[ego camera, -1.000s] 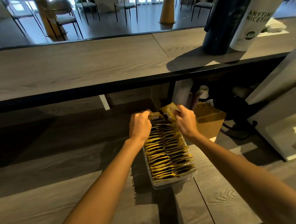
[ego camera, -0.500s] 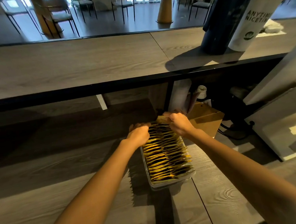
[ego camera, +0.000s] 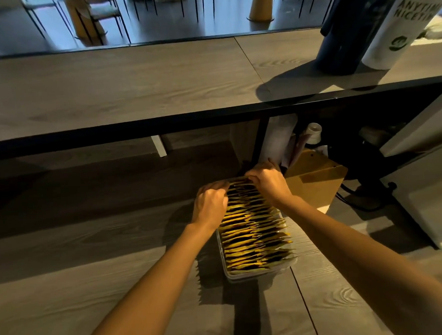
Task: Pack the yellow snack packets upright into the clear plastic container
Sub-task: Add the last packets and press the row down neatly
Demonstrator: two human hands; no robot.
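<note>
- Our left hand (ego camera: pixel 210 203) was curled at the far left corner of the row, with its fingertips hooked onto the tops of the packets (ego camera: pixel 254 232) there.
- Our right hand (ego camera: pixel 266 181) sat just across from it and a touch farther out. Its fingers were bent down over the last packets at the far end, gripping them.
- Below the two wrists the packets stood on edge in one tight row, yellow tops up, running back toward us.
- All of them sat inside the container (ego camera: pixel 256 274). Its clear near wall showed between our forearms, and its far end was hidden under our hands.
- The container rested on the worktop (ego camera: pixel 93 289), right between our arms.
- Just right of the right hand stood a box (ego camera: pixel 315 185). We couldn't tell whether it touched the hand.
- Well beyond both hands and off to the right, a dark cylinder (ego camera: pixel 346 32) and a white cylinder (ego camera: pixel 399 30) stood side by side on the counter (ego camera: pixel 133 82).
</note>
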